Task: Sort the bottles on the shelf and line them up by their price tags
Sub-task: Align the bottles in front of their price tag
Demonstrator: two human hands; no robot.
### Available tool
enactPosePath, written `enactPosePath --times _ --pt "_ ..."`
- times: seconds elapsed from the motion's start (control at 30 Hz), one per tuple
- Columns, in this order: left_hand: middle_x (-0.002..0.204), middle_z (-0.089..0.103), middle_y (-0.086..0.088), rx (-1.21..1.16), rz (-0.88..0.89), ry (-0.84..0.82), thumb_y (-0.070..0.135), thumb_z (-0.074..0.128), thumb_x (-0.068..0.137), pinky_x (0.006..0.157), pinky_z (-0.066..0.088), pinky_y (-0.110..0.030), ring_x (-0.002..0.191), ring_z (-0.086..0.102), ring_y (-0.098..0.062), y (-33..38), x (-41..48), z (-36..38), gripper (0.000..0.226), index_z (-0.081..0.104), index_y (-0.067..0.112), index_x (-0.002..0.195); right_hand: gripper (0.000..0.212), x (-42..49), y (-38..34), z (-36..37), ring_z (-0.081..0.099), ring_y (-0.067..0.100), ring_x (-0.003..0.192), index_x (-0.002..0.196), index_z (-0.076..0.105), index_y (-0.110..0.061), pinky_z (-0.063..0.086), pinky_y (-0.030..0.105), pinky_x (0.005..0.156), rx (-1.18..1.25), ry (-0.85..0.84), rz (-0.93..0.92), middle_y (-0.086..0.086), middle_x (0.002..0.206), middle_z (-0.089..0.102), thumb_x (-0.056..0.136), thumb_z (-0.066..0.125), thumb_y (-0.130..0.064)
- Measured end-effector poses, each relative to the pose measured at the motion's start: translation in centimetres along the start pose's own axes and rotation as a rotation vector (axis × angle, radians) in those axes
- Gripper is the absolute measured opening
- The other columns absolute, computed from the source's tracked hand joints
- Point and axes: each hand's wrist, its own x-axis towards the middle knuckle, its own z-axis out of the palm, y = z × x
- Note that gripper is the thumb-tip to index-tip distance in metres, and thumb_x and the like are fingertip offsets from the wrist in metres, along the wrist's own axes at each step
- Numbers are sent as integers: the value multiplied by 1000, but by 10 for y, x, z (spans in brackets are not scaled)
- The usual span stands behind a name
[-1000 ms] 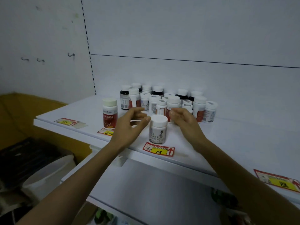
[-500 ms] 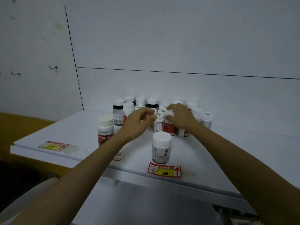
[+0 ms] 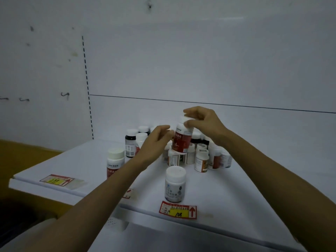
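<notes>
– Holding the red-labelled bottle [image 3: 181, 141] by its white cap with my right hand [image 3: 203, 122], thumb and fingers curled round the lid. It hangs slightly tilted just above the cluster of bottles [image 3: 201, 158] at the middle of the frame.

– And your left hand?

– My left hand [image 3: 153, 144] sits just left of that bottle, fingers loosely curved toward the label. I cannot tell whether they touch or pinch it.

– How will it handle?

– Light, I judge, and stiff plastic. The glossy label looks a bit slippery. The cap is the easy place to lift from inside a tight cluster, but a loose lid could turn in my fingers. For carrying I would take the body below the shoulder with the other hand.

– Where does it belong?

– Probably beside the matching bottle [image 3: 115, 162] at left of centre, which stands behind a tag [image 3: 128, 193] half hidden by my forearm. The white bottle [image 3: 175, 182] at lower centre already stands behind the 108 tag [image 3: 178, 210]. Another price tag [image 3: 57, 180] lies at lower left, near the edge of the shelf [image 3: 245, 188].

– Any risk?

– Clipping the packed bottles underneath if I carry it low.
</notes>
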Motion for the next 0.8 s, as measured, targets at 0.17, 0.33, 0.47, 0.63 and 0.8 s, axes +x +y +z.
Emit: enactPosePath --times 0.17,0.33,0.47,0.63,0.8 --pt "118 63 -6 -492 -95 -21 54 41 85 89 50 -32 109 62 -21 30 -21 -7 45 55 24 116 29 -8 -45 -9 63 20 94 107 64 -16 55 29 83 611 -145 -34 7 103 65 86 54 2" --pt "116 64 -13 -634 -73 -133 44 63 74 79 55 -36 102 65 -29 51 -47 -5 58 50 17 123 29 -22 -60 1 62 18 84 106 63 -13 55 28 77 762 -249 -57 5 89 66 86 49 4" --pt "106 68 2 -386 40 137 45 67 65 78 55 -36 94 68 -19 52 -67 2 52 54 33 113 21 -33 -53 5 66 18 94 103 65 -19 56 27 76 473 -227 -79 3 103 68 88 54 -10" --pt "113 64 2 -113 102 236 41 69 69 77 57 -32 97 65 -15 48 -79 -11 49 52 35 115 22 -38 -49 16 70 13 88 104 63 -27 57 25 72 299 -238 -90 -5 93 73 83 68 -26" --pt "107 61 19 137 176 307 38 55 87 73 45 -4 99 57 7 43 -83 -42 28 57 28 113 23 -36 -49 44 70 14 83 100 63 -24 59 26 68 346 -204 -45 1 94 71 80 71 -17"
